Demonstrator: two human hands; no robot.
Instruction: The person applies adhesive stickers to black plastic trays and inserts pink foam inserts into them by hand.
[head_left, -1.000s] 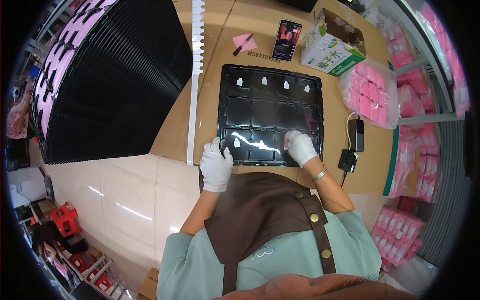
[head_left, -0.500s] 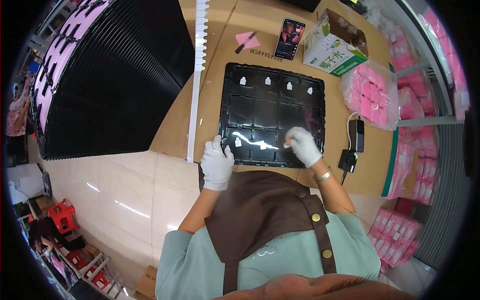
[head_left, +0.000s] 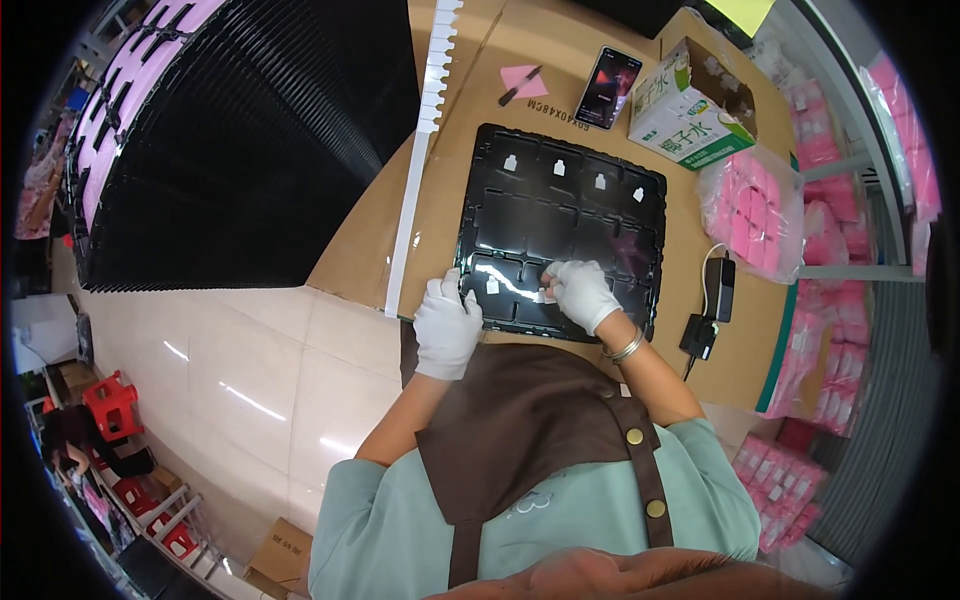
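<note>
A black plastic tray (head_left: 560,222) with shallow rectangular compartments lies on the cardboard-covered table before me. Small white bottle-shaped labels (head_left: 559,168) sit along its far row, and another label (head_left: 492,286) is in the near row at the left. My left hand (head_left: 447,328), in a white glove, holds the tray's near-left edge, the thumb over the rim and the fingers along the side. My right hand (head_left: 583,293), gloved with bare fingertips, is over the near row. Its fingers are pinched together on a small white label (head_left: 543,296), partly hidden by them.
A white notched strip (head_left: 415,190) runs along the left, beside a large black ribbed stack (head_left: 260,140). Beyond the tray are a knife on pink paper (head_left: 521,86), a phone (head_left: 608,88) and an open carton (head_left: 690,110). Bagged pink pieces (head_left: 750,212) and black adapters (head_left: 717,282) lie right.
My right hand has moved left across the near row to the second label. My left hand stays at the tray's edge. The whole view has shifted slightly; the phone's screen shows a different picture.
</note>
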